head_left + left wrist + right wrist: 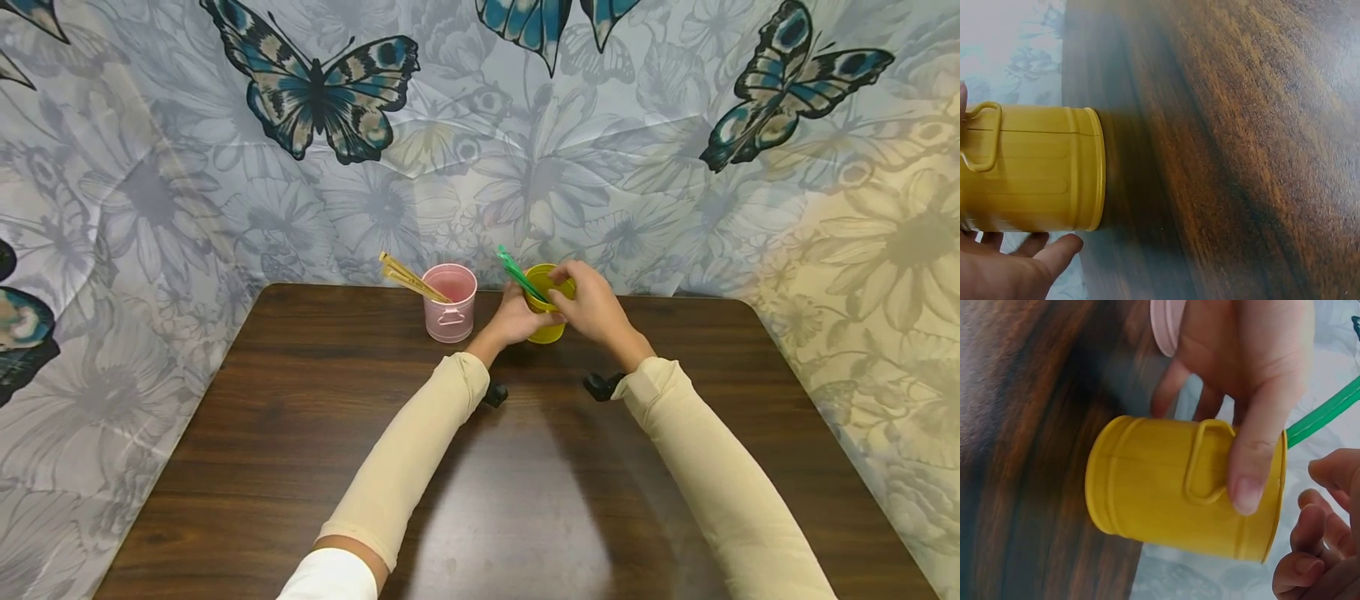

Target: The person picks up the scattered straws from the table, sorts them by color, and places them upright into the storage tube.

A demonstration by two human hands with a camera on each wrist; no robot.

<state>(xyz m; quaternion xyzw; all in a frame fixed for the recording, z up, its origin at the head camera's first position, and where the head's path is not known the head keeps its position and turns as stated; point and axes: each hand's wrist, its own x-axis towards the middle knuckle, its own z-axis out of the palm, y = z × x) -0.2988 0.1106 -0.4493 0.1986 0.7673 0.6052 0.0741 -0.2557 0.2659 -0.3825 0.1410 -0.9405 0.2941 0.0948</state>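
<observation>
A small yellow bucket (546,332) stands near the back edge of the table, with slim green sticks (516,271) like drinking straws leaning out of it. My left hand (516,315) grips the bucket from its left side. In the right wrist view its thumb (1250,487) presses on the front by the wire handle (1194,469); the other fingers go behind the wall. At the right of the rim is my right hand (596,307), its fingers loosely bent with nothing between them. The bucket's side and handle (997,140) also show in the left wrist view.
Left of the yellow bucket stands a pink bucket (449,321) holding several gold sticks (412,279). The dark wooden table (300,417) ends right behind both buckets. A butterfly-printed cloth (540,167) hangs behind it.
</observation>
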